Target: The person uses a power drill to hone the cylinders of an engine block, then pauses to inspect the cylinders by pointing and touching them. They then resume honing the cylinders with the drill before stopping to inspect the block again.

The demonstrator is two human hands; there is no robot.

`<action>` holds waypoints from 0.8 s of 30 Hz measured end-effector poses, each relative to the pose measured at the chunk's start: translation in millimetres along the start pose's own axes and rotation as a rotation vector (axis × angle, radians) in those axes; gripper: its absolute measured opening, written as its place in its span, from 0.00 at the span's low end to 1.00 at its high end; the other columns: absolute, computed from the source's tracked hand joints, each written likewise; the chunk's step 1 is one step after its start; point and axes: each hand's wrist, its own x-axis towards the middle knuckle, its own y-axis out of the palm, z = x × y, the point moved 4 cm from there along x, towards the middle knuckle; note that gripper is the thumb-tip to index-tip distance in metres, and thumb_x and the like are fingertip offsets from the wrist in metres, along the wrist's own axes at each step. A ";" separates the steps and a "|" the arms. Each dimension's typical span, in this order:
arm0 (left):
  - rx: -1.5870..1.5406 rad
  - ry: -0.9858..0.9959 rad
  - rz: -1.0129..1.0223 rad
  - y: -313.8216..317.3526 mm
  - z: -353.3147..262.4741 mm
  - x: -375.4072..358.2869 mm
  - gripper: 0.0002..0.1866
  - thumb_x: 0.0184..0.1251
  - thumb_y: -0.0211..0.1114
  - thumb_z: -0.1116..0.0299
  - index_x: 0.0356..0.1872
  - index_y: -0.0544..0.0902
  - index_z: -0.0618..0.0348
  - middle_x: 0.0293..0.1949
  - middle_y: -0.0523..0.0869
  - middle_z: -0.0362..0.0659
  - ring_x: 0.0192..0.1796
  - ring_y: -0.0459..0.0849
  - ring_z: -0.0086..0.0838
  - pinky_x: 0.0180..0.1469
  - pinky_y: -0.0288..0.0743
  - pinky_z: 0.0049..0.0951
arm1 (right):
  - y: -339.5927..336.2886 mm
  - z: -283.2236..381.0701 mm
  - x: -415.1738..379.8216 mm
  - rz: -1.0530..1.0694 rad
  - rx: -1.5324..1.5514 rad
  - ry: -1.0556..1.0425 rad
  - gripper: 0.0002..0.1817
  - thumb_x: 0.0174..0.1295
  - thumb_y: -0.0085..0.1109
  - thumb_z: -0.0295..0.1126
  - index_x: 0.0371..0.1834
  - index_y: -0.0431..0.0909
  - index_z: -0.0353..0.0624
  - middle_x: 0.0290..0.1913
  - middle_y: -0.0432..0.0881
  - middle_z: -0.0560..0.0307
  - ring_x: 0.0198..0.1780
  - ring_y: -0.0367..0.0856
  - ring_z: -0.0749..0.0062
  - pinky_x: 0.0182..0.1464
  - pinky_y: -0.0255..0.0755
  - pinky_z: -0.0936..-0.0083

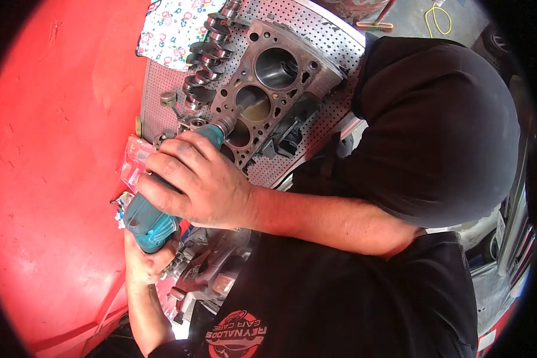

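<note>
Work in hand: a teal power tool point(152, 224) is held against an engine block point(280, 77), so this looks like cleaning or honing of its cylinder holes.
Right hand point(197, 182): its grip is wrapped tight over the top of the tool's body, fingers curled round the front half.
Left hand point(146, 259): its grip is closed round the tool's rear end from below, bracing it.
Where the tool is: in both hands, above the counter's near edge, with its nose pointing at the block's top face, at or in the middle hole point(253, 102). The working tip itself is too small to make out.
Where the block is: lying on the perforated counter point(331, 36), top face towards the camera.
Done so far, as a judgement: the block is stripped and the crankshaft point(206, 56) lies out beside it, touching or just beside its edge. The far hole point(275, 67) looks grey and smooth, and the middle one duller and yellowish.
Left to do, as a judgement: the middle hole is only being worked now. The near hole point(238, 134) is half hidden by the tool, so its state cannot be told.
Around: a flowered cloth point(173, 30) at the counter's far corner, and a red panel point(53, 149) to the left.
</note>
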 end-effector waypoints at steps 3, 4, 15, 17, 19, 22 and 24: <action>-0.044 -0.006 -0.079 6.4 -12.9 -2.9 0.22 0.48 0.64 0.83 0.49 0.82 0.65 0.39 0.86 0.40 0.37 0.85 0.24 0.41 0.80 0.25 | 0.9 0.5 1.5 -0.008 0.016 -0.005 0.23 0.62 0.57 0.37 0.60 0.72 0.45 0.52 0.78 0.48 0.56 0.79 0.49 0.60 0.74 0.49; -0.034 -0.008 -0.072 6.4 -13.0 -2.4 0.21 0.48 0.64 0.83 0.49 0.82 0.65 0.38 0.86 0.39 0.37 0.85 0.24 0.40 0.80 0.25 | 1.2 0.6 1.6 -0.009 0.024 -0.007 0.23 0.62 0.57 0.37 0.61 0.72 0.45 0.52 0.78 0.48 0.56 0.79 0.49 0.60 0.74 0.48; 0.098 0.034 0.020 21.0 -12.4 18.5 0.09 0.52 0.63 0.82 0.36 0.85 0.65 0.30 0.86 0.37 0.31 0.81 0.23 0.36 0.75 0.26 | -5.1 -17.6 -7.9 0.041 0.043 0.062 0.25 0.58 0.60 0.33 0.61 0.72 0.45 0.54 0.78 0.47 0.55 0.79 0.52 0.60 0.73 0.50; 0.124 0.013 0.042 22.0 -10.7 22.3 0.09 0.53 0.64 0.82 0.36 0.85 0.65 0.30 0.85 0.37 0.31 0.81 0.22 0.37 0.75 0.26 | -5.5 -20.9 -10.2 0.055 0.043 0.069 0.26 0.57 0.61 0.32 0.61 0.72 0.44 0.54 0.78 0.48 0.55 0.79 0.52 0.61 0.73 0.50; 0.142 -0.006 0.048 23.2 -7.7 25.6 0.08 0.53 0.64 0.82 0.36 0.85 0.65 0.29 0.85 0.36 0.31 0.81 0.22 0.37 0.76 0.26 | -5.1 -24.8 -12.0 0.057 0.037 0.070 0.27 0.55 0.62 0.31 0.61 0.72 0.44 0.55 0.77 0.49 0.55 0.78 0.53 0.61 0.72 0.51; 0.152 -0.025 0.047 25.9 -2.5 30.7 0.08 0.54 0.65 0.82 0.35 0.85 0.65 0.29 0.85 0.36 0.31 0.80 0.21 0.37 0.76 0.26 | -5.4 -31.2 -13.4 0.044 0.029 0.064 0.28 0.53 0.64 0.32 0.61 0.73 0.43 0.54 0.77 0.50 0.55 0.78 0.53 0.62 0.72 0.51; 0.151 -0.030 0.063 27.8 -1.5 34.4 0.07 0.54 0.65 0.81 0.36 0.85 0.65 0.30 0.85 0.36 0.32 0.80 0.21 0.38 0.76 0.26 | -4.6 -35.8 -16.0 0.064 0.024 0.072 0.30 0.51 0.65 0.31 0.61 0.73 0.42 0.53 0.76 0.51 0.55 0.77 0.53 0.63 0.71 0.51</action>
